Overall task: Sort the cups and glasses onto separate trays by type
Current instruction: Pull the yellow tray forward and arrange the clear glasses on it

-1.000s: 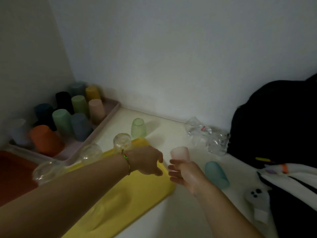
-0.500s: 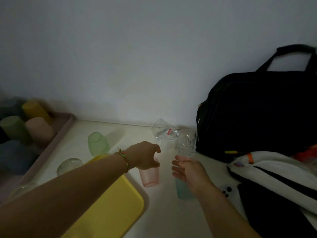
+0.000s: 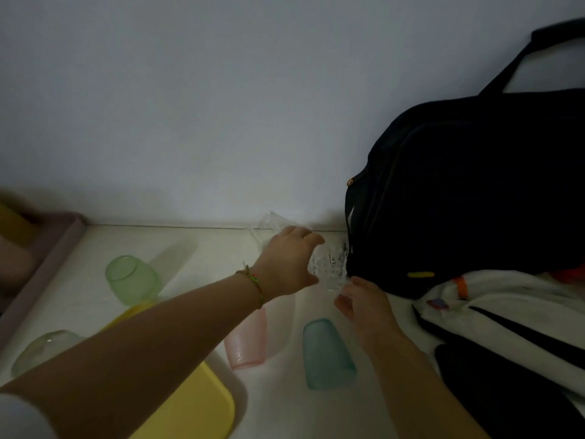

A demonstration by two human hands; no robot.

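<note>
The left hand [image 3: 286, 264] grasps the cut-glass tumbler [image 3: 330, 267] mid-frame, the right hand [image 3: 364, 304] slack-fingered just below; its slick facets might slip, dropping it onto the teal cup [image 3: 326, 353].

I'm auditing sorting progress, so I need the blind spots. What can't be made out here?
Head view:
- Pink tray: blurred, cropped by the left edge; its cups can't be counted.
- Clear glass by the wall: mostly hidden by the left hand.
- Yellow tray: partly under the left forearm, cropped by the bottom edge.
- Cut glass: right hand contact unclear.
</note>
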